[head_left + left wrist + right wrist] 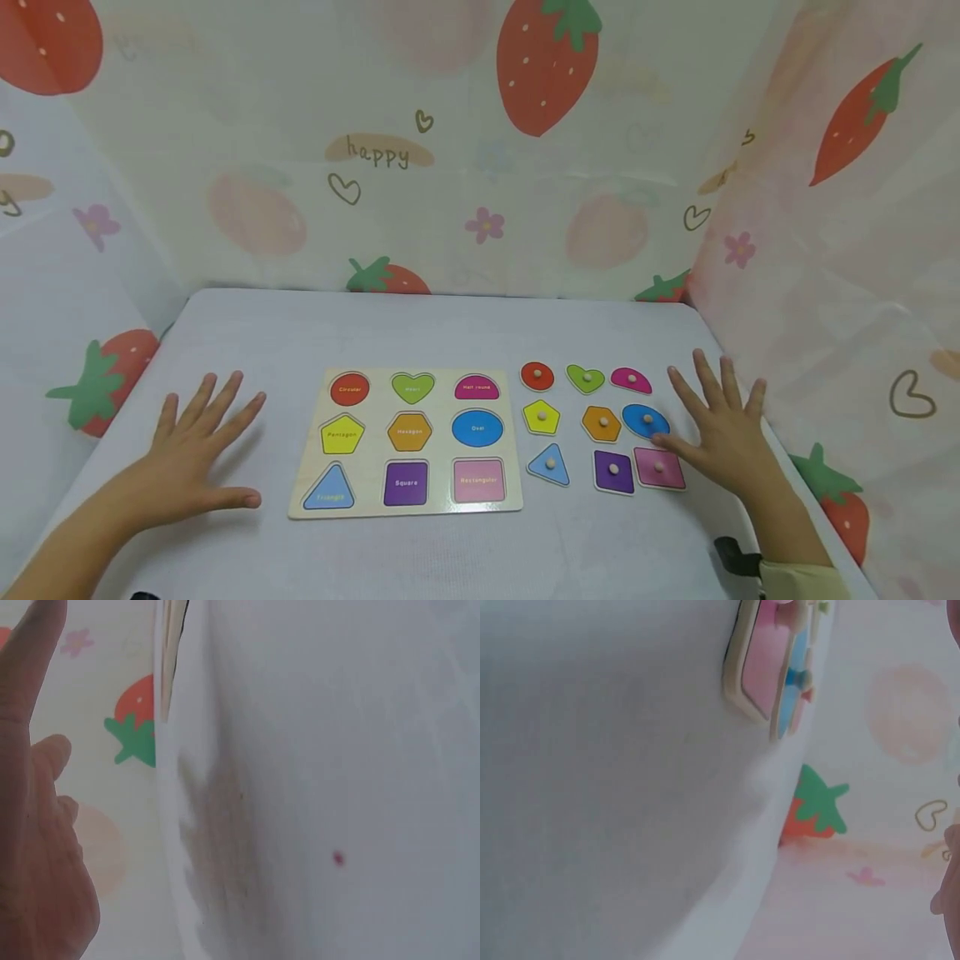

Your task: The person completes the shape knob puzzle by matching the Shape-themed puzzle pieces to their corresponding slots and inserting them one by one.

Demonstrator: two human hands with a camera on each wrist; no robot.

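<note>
holds the fingers point(238, 422) of the left hand point(187, 467) apart beside the wooden shape puzzle board point(369, 479) on the white surface point(420, 558), and those of the right hand point(726, 444) apart near nine knobbed pieces point(594, 431) lying right of that board.

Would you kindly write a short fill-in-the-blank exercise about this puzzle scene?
1. The loose pentagon is coloured ____.
2. On the board, the purple shape is labelled ____.
3. The loose pieces lie on the board's side nearer the person's ____ hand.
4. Counting them all, there are ____ loose pieces.

Missing words: yellow; Square; right; nine.
</note>
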